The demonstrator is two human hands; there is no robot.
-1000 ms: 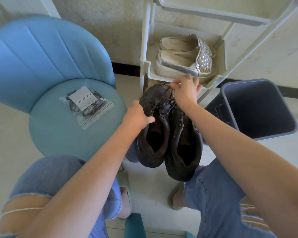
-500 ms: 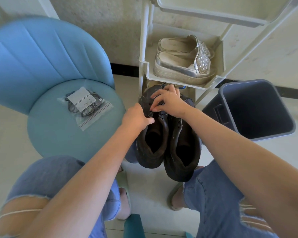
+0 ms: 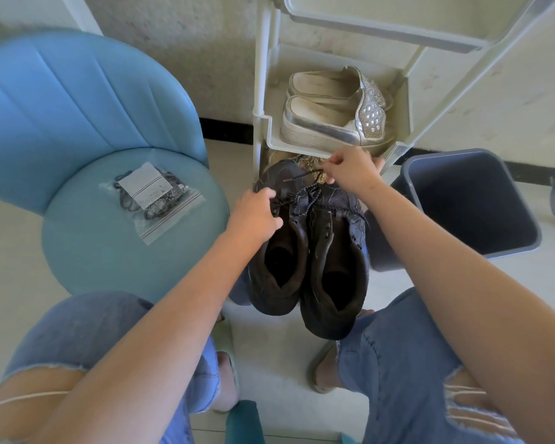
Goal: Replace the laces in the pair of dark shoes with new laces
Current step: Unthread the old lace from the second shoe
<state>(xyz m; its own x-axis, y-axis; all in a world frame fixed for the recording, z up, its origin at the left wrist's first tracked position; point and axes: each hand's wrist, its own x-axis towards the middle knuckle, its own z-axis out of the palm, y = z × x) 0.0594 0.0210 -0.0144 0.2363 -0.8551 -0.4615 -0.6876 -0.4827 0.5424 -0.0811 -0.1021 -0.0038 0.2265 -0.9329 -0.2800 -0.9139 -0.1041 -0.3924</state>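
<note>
Two dark shoes stand side by side on the floor between my knees, the left shoe [image 3: 277,257] and the right shoe [image 3: 335,277], openings facing me. My left hand [image 3: 257,216] grips the left shoe's upper edge near its eyelets. Beyond the toes, my right hand [image 3: 350,171] pinches a dark old lace [image 3: 305,190] and holds it stretched out from the left shoe. More dark lace lies bunched across both tongues. A clear zip bag of new dark laces [image 3: 151,197] lies on the blue chair seat [image 3: 87,251] at the left.
A cream shoe rack [image 3: 269,136] stands right behind the shoes, with silver slip-on shoes [image 3: 330,110] on its shelf. A grey bin [image 3: 471,200] sits on the floor at the right. My knees in torn jeans frame the shoes.
My right hand has moved from the left shoe's tongue up and away toward the rack, drawing the lace out. My left hand has stayed on the left shoe.
</note>
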